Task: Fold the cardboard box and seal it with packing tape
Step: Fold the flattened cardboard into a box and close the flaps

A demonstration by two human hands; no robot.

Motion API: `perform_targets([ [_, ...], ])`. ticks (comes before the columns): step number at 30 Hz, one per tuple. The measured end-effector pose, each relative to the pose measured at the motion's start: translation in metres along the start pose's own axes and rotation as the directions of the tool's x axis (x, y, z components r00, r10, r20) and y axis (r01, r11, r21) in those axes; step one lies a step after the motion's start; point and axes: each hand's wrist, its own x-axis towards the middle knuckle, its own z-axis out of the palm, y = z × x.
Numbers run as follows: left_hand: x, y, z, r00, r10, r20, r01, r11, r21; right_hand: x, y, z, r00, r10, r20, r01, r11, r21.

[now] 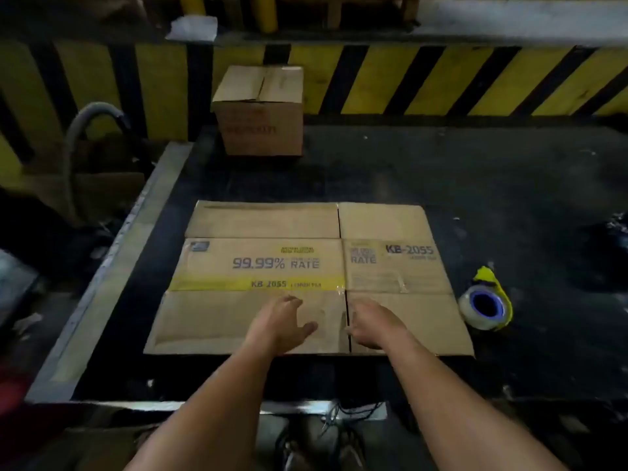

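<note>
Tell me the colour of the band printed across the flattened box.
Yellow: the band runs across the flattened box, under the "99.99% RATE" print, seen in the head view.

A warehouse or packing floor, by every sign: a yellow-and-black hazard-striped barrier point(407, 79) runs across the back, beyond the grips, a dark scuffed table point(475, 185) with a metal edge, a sealed carton point(261, 110) at its far side, yellow posts point(265, 11) above.
</note>
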Motion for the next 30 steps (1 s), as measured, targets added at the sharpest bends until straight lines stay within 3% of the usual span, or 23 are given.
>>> perform_targets([
  [11,-0.032,-0.029,0.060,0.987,-0.046,0.157,0.011,0.977,0.213,-0.014,0.022,0.053,0.996,-0.051,0.076,0.069,0.962,-0.265],
  [14,-0.033,-0.032,0.068,0.991,-0.061,0.122,0.030,0.969,0.246,-0.012,0.024,0.052,0.990,-0.142,-0.019,0.129,0.941,-0.312],
  [22,-0.023,-0.044,0.065,0.996,-0.050,0.068,0.029,0.960,0.279,-0.007,0.022,0.040,0.951,-0.304,0.055,0.291,0.817,-0.498],
  [26,-0.019,-0.046,0.051,0.997,0.008,-0.079,0.018,0.947,0.321,-0.002,0.015,0.016,0.925,-0.381,-0.005,0.323,0.791,-0.520],
  [30,-0.007,-0.045,0.015,0.949,0.126,-0.289,-0.047,0.963,0.266,0.001,0.004,-0.022,0.887,-0.448,-0.112,0.342,0.801,-0.491],
])
